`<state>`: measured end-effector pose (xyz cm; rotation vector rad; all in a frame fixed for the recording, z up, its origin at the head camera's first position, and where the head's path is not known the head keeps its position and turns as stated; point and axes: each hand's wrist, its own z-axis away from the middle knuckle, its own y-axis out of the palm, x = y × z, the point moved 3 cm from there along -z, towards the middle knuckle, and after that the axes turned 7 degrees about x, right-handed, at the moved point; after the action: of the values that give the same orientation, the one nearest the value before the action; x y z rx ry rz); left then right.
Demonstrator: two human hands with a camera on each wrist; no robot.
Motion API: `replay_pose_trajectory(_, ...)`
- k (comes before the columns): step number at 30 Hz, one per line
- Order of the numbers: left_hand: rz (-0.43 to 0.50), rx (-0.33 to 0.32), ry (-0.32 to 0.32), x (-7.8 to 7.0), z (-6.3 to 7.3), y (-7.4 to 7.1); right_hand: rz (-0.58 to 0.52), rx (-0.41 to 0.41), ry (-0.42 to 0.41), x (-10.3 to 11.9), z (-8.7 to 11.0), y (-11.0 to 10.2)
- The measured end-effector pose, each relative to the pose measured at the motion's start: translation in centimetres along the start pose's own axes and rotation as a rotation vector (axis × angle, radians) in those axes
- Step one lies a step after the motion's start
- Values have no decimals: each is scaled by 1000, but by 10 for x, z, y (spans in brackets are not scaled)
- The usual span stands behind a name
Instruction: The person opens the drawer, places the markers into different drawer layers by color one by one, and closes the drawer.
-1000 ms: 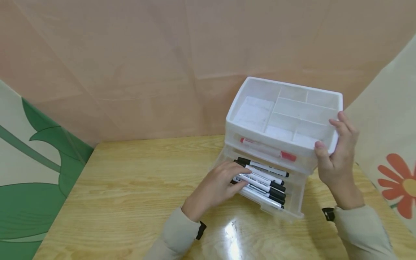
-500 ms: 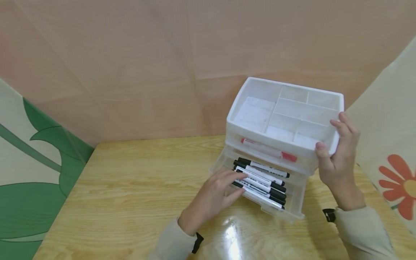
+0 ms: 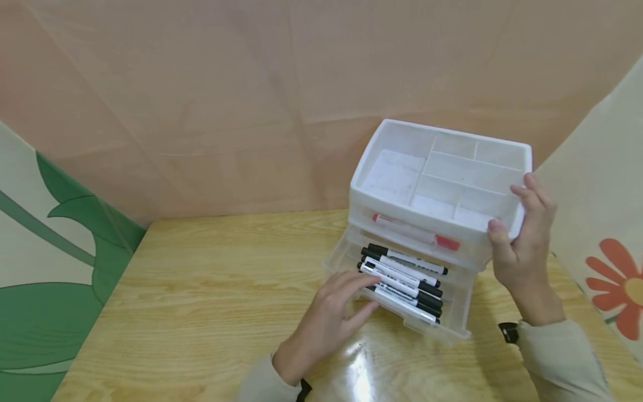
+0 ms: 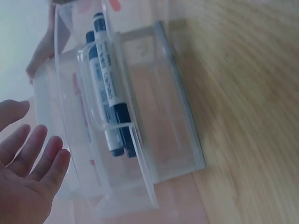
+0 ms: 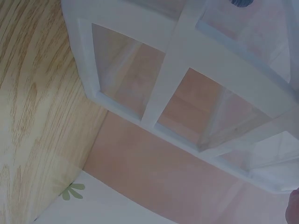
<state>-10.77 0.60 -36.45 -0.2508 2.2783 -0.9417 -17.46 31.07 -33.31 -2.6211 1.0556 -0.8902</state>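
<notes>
A white desktop organizer (image 3: 382, 200) stands at the back right, with its clear lower drawer (image 3: 459, 298) pulled out. Several white markers (image 3: 402, 273) with black caps lie side by side in that drawer. My left hand (image 3: 329, 312) is at the drawer's left front corner, fingers extended and overlapping the marker ends in the head view. Its palm and spread fingers, holding nothing, show in the left wrist view beside the drawer and two markers (image 4: 110, 81). My right hand (image 3: 524, 257) grips the organizer's right top edge, thumb in front; only a fingertip (image 5: 293, 210) shows in the right wrist view.
A red-capped marker (image 3: 402, 228) shows through the closed upper drawer's front. The organizer's top has several compartments. The wooden table (image 3: 226, 296) extends left, against a pinkish backdrop (image 3: 201, 111); printed side panels (image 3: 613, 184) stand at both sides.
My left hand has drawn back down and left from the markers, uncovering more of their left ends. The right hand keeps its grip on the organizer, which stays in place.
</notes>
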Motion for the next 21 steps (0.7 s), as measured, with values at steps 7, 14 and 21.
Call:
replay_pose_trajectory(7, 75, 6, -65, -4, 9, 7, -14, -30, -24, 1, -1, 1)
replay_pose_trajectory(14, 114, 51, -125, -3, 20, 18, 2, -15, -19, 0, 0, 0)
replay_pose_trajectory(21, 145, 80, -168, -2, 28, 27, 18, 17, -12, -1, 1, 0)
